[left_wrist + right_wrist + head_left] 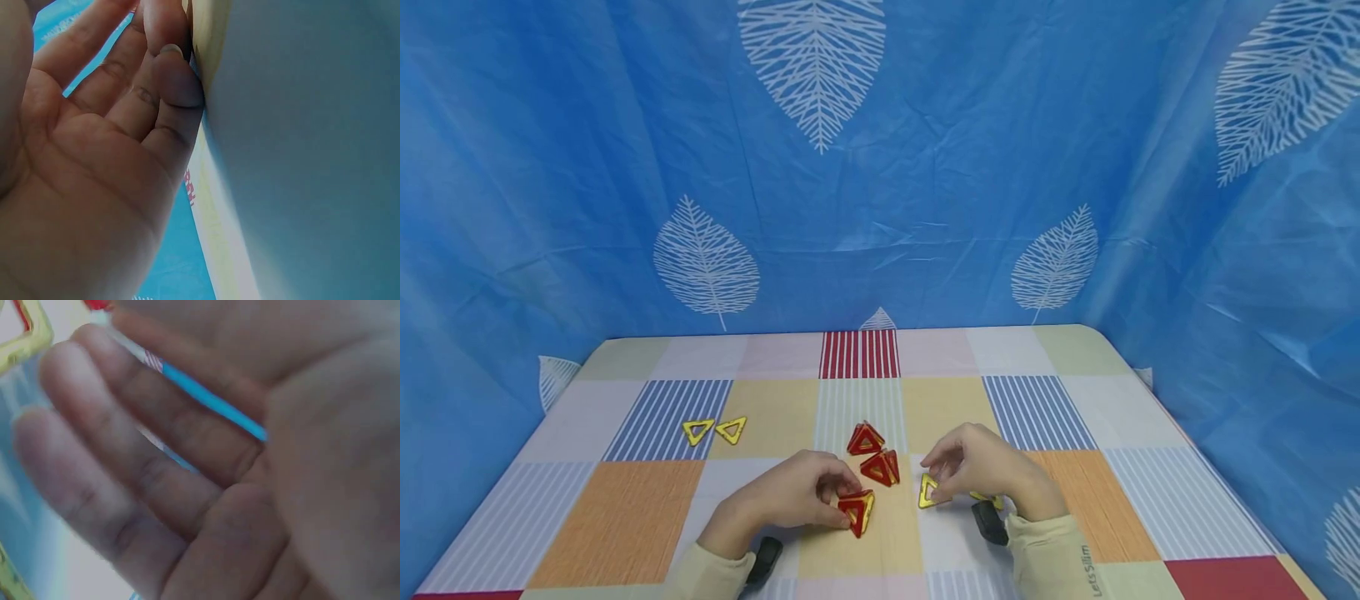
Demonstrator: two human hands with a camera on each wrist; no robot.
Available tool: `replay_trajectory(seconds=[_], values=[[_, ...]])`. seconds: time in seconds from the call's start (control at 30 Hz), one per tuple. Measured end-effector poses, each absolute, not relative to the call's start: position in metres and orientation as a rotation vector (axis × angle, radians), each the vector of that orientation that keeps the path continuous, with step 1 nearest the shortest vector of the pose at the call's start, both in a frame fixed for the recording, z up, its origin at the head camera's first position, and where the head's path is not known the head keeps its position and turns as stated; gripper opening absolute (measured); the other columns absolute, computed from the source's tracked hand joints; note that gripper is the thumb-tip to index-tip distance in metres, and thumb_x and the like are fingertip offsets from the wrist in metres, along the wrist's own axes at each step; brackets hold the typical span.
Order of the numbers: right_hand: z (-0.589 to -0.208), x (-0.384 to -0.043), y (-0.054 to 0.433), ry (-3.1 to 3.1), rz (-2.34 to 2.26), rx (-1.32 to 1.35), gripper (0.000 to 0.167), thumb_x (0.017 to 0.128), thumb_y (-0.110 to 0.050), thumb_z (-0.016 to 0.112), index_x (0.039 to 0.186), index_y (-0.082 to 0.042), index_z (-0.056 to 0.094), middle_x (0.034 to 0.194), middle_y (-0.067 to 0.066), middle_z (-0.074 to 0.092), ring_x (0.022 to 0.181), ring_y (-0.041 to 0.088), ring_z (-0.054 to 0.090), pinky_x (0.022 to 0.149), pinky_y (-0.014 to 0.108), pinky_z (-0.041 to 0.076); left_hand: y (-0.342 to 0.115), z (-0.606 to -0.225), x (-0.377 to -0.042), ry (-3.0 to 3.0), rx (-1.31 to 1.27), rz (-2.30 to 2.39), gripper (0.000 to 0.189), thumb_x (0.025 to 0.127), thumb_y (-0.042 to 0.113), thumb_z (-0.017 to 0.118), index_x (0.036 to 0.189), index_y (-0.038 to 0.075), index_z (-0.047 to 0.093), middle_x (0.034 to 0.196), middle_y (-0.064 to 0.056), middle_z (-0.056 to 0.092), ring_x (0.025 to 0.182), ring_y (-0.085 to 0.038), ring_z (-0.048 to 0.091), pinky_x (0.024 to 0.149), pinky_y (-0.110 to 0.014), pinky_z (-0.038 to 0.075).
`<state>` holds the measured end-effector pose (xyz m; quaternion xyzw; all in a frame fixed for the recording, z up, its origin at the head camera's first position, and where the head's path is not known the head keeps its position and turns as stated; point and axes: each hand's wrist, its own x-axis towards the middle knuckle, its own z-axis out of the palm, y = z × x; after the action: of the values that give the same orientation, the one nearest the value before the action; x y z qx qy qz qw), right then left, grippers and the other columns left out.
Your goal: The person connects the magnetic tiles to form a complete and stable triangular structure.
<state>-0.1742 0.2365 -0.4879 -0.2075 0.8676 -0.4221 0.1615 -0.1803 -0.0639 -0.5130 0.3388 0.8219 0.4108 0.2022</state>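
Observation:
My left hand [801, 492] pinches a red triangle tile [854, 518] between thumb and fingers. A yellow triangle tile edge shows beside it, and the pair stands close over the cloth. In the left wrist view the thumb [178, 81] and curled fingers come together; the tile is mostly hidden there. My right hand [988, 468] hovers low, its fingers loosely bent, with the thumb overlapping a yellow triangle tile [926, 492] in the head view. In the right wrist view its fingers [81, 381] are spread, and the yellow tile's frame [44, 334] shows beyond them.
Two red-and-yellow triangle clusters, one farther back [865, 438] and one nearer [880, 468], lie between the hands. Two yellow triangles [698, 431] [732, 430] lie at the left. Another yellow piece [987, 500] is partly under the right wrist. A blue curtain [880, 183] hangs behind the table.

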Motion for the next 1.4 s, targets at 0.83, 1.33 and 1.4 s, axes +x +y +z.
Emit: replay_trajectory(seconds=[0.83,1.33,1.4], values=[[-0.501,-0.173,0.243,2.6,-1.076,-0.572,0.019,0.066,-0.001,0.09,0.077,-0.007,0.076,0.079,-0.003,0.066,0.067,0.012,0.061,0.06,0.026,0.051,-0.063,-0.515,-0.181,2.304,0.9,1.159,0.022,0.08,0.015,0.087,0.097,0.015,0.073,0.084,0.007,0.062,0.068,-0.008,0.054,0.061,-0.025,0.047],[-0.503,-0.175,0.242,2.597,-1.039,-0.552,0.025,0.069,-0.006,0.091,0.082,-0.012,0.071,0.08,0.001,0.058,0.072,0.016,0.053,0.061,0.027,0.045,-0.064,-0.517,-0.182,2.309,0.881,1.149,0.022,0.08,0.017,0.087,0.098,0.016,0.074,0.083,0.007,0.063,0.068,-0.007,0.054,0.061,-0.025,0.047],[-0.504,-0.175,0.242,2.596,-1.038,-0.568,0.022,0.071,-0.005,0.09,0.08,-0.011,0.071,0.078,0.001,0.058,0.069,0.015,0.052,0.059,0.026,0.044,-0.064,-0.517,-0.182,2.31,0.877,1.15,0.022,0.08,0.016,0.087,0.098,0.016,0.074,0.083,0.007,0.063,0.068,-0.007,0.054,0.061,-0.025,0.048]])
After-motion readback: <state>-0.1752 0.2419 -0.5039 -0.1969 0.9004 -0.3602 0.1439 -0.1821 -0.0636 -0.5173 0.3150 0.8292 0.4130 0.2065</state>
